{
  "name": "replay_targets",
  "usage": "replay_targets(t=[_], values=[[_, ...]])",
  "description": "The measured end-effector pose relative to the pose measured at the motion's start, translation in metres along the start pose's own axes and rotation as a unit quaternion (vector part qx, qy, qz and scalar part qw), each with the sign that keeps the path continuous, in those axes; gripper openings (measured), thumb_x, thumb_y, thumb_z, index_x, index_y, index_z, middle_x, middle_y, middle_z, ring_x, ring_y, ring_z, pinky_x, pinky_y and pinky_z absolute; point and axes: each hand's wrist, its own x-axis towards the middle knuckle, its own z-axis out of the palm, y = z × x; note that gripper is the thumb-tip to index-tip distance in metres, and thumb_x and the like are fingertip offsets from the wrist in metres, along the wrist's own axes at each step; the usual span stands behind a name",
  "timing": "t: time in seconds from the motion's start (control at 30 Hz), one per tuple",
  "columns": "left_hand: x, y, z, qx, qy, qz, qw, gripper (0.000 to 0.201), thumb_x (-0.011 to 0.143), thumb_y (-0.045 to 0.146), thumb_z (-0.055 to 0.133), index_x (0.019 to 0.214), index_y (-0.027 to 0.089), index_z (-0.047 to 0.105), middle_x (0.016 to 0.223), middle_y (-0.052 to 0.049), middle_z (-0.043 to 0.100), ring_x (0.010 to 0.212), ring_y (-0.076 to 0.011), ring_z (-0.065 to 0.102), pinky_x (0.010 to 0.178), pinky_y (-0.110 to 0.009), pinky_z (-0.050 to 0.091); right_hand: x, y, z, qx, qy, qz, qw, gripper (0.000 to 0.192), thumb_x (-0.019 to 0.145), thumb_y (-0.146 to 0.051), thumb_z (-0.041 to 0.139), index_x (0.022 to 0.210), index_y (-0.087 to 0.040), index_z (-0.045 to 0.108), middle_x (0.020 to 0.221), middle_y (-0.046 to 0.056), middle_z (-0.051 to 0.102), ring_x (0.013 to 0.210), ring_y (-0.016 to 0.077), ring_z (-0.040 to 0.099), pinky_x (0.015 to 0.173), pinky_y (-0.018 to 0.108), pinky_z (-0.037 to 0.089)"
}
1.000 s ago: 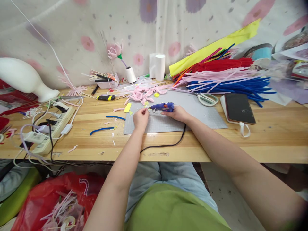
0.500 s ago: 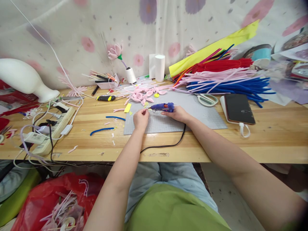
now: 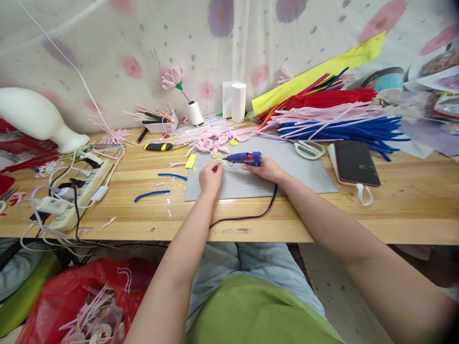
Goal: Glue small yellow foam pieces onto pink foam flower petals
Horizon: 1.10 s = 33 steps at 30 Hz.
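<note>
My right hand (image 3: 265,169) grips a blue hot glue gun (image 3: 245,157) lying low over the grey cutting mat (image 3: 304,174), its nozzle pointing left. My left hand (image 3: 210,176) pinches a small yellowish piece (image 3: 218,155) right at the nozzle tip; the piece is too small to make out. The gun's black cord (image 3: 247,216) runs off the table's front edge. Pink pipe-cleaner petals (image 3: 211,141) lie just beyond both hands.
Scissors (image 3: 308,148) and a black phone (image 3: 355,161) lie to the right, with heaps of blue, pink and red pipe cleaners (image 3: 340,119) behind. A power strip (image 3: 77,188) with cables sits left, near blue stem pieces (image 3: 152,193) and a utility knife (image 3: 158,146). A red bag (image 3: 82,296) sits below.
Both hands and the glue gun stay almost in place; only a slight shift of the view.
</note>
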Motion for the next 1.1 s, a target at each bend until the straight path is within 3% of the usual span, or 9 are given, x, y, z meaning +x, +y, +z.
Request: replay_targets(t=[0.27, 0.43, 0.57, 0.73, 0.87, 1.1], values=[[-0.002, 0.004, -0.001, -0.076, -0.036, 0.049, 0.995, 0.02, 0.079, 0.024, 0.055, 0.09, 0.019, 0.07, 0.081, -0.004, 0.071, 0.076, -0.013, 0.065, 0.076, -0.027, 0.051, 0.001, 0.003, -0.005, 0.032, 0.027, 0.011, 0.999, 0.049, 0.063, -0.061, 0.064, 0.085, -0.017, 0.067, 0.056, 0.0, 0.054, 0.063, 0.0165, 0.055, 0.061, 0.03, 0.045], [0.001, 0.003, -0.002, -0.175, -0.036, 0.003, 0.984, 0.022, 0.079, 0.027, 0.055, 0.092, 0.015, 0.069, 0.08, -0.005, 0.07, 0.064, -0.01, 0.061, 0.062, -0.023, 0.049, 0.009, 0.014, -0.019, 0.016, 0.166, 0.086, 0.982, 0.043, 0.067, -0.056, 0.062, 0.082, -0.016, 0.065, 0.059, 0.002, 0.056, 0.06, 0.017, 0.055, 0.06, 0.031, 0.046], [0.007, 0.002, -0.009, -0.242, 0.005, -0.038, 0.97, 0.023, 0.075, 0.031, 0.059, 0.088, 0.014, 0.068, 0.076, -0.004, 0.069, 0.057, -0.0077, 0.056, 0.046, -0.018, 0.038, 0.019, 0.027, -0.034, -0.048, 0.257, 0.13, 0.956, 0.048, 0.069, -0.054, 0.059, 0.092, -0.012, 0.064, 0.071, 0.007, 0.063, 0.067, 0.0201, 0.06, 0.066, 0.034, 0.048], [0.029, 0.007, -0.025, -0.281, 0.073, -0.101, 0.951, 0.018, 0.072, 0.027, 0.061, 0.082, 0.014, 0.067, 0.069, -0.001, 0.065, 0.051, -0.0053, 0.052, 0.044, -0.016, 0.034, 0.026, 0.035, -0.04, -0.204, 0.228, 0.152, 0.94, 0.051, 0.072, -0.053, 0.057, 0.101, -0.011, 0.064, 0.092, 0.015, 0.067, 0.088, 0.0278, 0.062, 0.076, 0.038, 0.046], [0.043, 0.009, -0.038, -0.263, 0.071, -0.125, 0.954, 0.015, 0.07, 0.025, 0.062, 0.078, 0.013, 0.067, 0.067, 0.0, 0.063, 0.049, -0.0048, 0.05, 0.045, -0.017, 0.034, 0.024, 0.032, -0.038, -0.27, 0.193, 0.167, 0.928, 0.054, 0.072, -0.056, 0.057, 0.102, -0.012, 0.064, 0.097, 0.016, 0.067, 0.092, 0.0299, 0.062, 0.076, 0.039, 0.045], [0.035, -0.02, -0.036, -0.22, 0.076, -0.104, 0.967, 0.021, 0.072, 0.029, 0.059, 0.084, 0.014, 0.068, 0.071, -0.001, 0.065, 0.044, -0.0046, 0.041, 0.046, -0.021, 0.032, 0.007, 0.01, -0.051, -0.331, 0.17, 0.11, 0.922, 0.059, 0.063, -0.057, 0.065, 0.103, -0.015, 0.057, 0.099, 0.013, 0.063, 0.093, 0.0274, 0.058, 0.072, 0.035, 0.043]])
